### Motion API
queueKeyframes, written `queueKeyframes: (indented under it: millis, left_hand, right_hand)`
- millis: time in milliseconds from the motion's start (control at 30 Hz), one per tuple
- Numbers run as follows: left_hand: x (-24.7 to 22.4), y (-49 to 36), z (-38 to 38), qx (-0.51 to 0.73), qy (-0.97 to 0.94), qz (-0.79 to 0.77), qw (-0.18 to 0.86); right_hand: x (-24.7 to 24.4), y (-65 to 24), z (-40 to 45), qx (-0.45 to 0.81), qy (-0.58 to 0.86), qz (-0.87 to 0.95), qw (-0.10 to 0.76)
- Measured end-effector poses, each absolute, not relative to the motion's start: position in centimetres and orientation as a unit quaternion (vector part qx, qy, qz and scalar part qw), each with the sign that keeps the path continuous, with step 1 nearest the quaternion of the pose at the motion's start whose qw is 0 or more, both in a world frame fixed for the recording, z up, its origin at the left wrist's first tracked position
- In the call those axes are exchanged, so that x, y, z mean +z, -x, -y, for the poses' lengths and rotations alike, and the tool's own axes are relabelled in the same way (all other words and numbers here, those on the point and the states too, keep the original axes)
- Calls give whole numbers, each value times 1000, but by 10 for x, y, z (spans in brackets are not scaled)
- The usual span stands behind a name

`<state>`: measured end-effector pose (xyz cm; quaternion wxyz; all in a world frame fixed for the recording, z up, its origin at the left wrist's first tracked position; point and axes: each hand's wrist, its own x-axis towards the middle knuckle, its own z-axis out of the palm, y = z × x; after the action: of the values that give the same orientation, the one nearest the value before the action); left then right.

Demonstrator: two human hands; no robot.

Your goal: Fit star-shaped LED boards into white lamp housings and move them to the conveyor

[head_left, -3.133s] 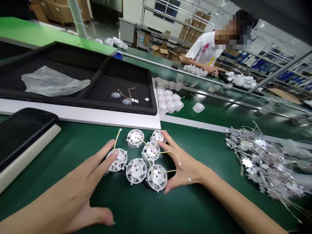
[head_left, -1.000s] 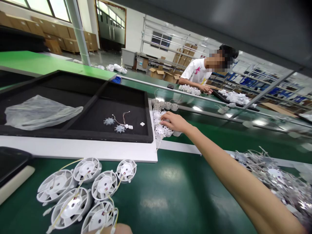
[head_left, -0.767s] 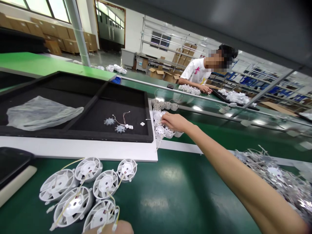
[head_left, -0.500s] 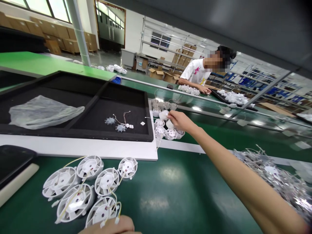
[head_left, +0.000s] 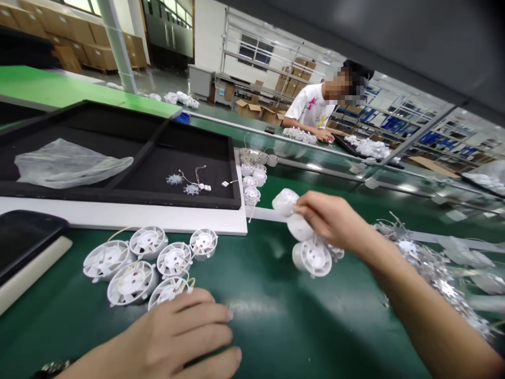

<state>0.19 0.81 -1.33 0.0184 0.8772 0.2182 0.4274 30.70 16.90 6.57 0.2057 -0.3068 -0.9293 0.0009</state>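
Centrally, the right hand [head_left: 331, 218] holds white plastic cup-shaped housings [head_left: 311, 258] above the dark green bench [head_left: 256, 337], fingers closed on them, the cluster's long axis running upper left to lower right. The left hand [head_left: 173, 331] (fingers loosely curled, apparently empty) lies just beside white slotted fan-like discs [head_left: 132, 282].

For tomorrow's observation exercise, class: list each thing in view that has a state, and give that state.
Right hand: raised, gripping white plastic cups
Left hand: open, covering the edge of one fan
White plastic fans: six, lying flat in a cluster on the belt
Black tray: compartments uncovered
Plastic bag: crumpled in the tray
Metal star pile: heaped, tangled with wires
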Motion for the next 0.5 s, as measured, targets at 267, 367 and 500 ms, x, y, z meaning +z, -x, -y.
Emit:
queueKeyframes:
  millis: [267,367,500]
  left_hand:
    - [-11,-7,-6,382,-900,-206,-36]
    - [-19,-11,-4,351,-911,-214,-41]
    - [-24,-8,-4,352,-898,-262,-42]
  right_hand:
    - [8,-256,-103,64,223,966,114]
    - [8,-258,-107,106,223,960,134]
    - [18,-286,-107,202,304,905,217]
